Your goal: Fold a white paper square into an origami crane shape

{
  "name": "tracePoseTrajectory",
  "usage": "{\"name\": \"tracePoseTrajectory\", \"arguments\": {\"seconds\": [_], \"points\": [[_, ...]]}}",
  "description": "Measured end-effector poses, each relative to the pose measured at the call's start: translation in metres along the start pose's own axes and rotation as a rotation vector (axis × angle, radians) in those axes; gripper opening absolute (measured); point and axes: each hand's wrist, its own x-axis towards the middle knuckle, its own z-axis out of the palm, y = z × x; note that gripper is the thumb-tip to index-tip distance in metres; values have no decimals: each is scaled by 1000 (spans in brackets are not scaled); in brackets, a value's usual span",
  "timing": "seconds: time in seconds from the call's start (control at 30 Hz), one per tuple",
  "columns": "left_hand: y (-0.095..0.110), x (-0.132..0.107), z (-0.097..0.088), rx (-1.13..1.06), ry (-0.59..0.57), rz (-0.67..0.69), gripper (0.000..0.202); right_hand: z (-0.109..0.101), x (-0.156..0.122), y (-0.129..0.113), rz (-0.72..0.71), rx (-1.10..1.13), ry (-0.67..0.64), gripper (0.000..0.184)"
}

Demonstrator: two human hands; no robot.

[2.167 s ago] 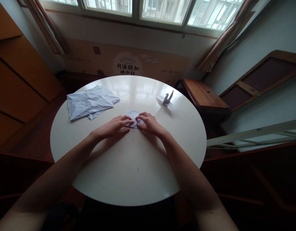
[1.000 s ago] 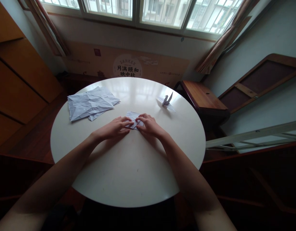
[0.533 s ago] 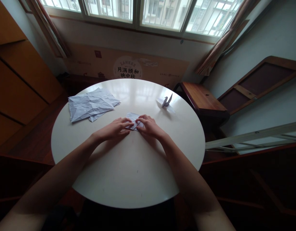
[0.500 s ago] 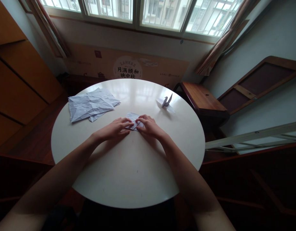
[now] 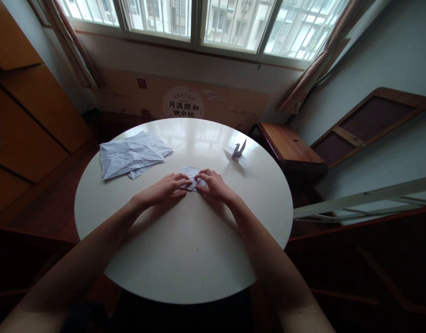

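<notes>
Paper (image 5: 190, 171), folded small, lay on the round surface (image 5: 180, 259) between left hand (image 5: 168, 186) and right hand (image 5: 215, 184). Their fingers touched it from either side, slightly apart; whether they pinched it was unclear.

Folded paper (image 5: 190, 171) marked by sharp creases, finish matt. Loose sheets (image 5: 130, 155) seen as paper too, surface roughened by crumples and fold lines. Bird (image 5: 236, 151) made of thin, matt paper. Table top (image 5: 185, 245) seen as smooth and glossy, light mirrored at far part, small marks scattered. Low stand (image 5: 285, 143) made of wood, faintly shiny. Curtain (image 5: 294, 95) made of cloth, gathered in folds. Wall (image 5: 400, 55) finished smooth and matt.
</notes>
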Motion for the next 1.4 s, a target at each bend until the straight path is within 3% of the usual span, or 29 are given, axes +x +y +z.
{"name": "tracePoseTrajectory", "arguments": {"seconds": [0.9, 1.2, 1.4], "points": [[5, 2, -3, -16, 4, 4, 40, 2, 1, 1, -7, -3, 17, 29], [8, 3, -5, 13, -11, -5, 40, 7, 5, 7, -25, 51, 279, 17], [9, 2, -5, 0, 11, 4, 39, 10, 7, 9, -111, 107, 243, 15]]}}
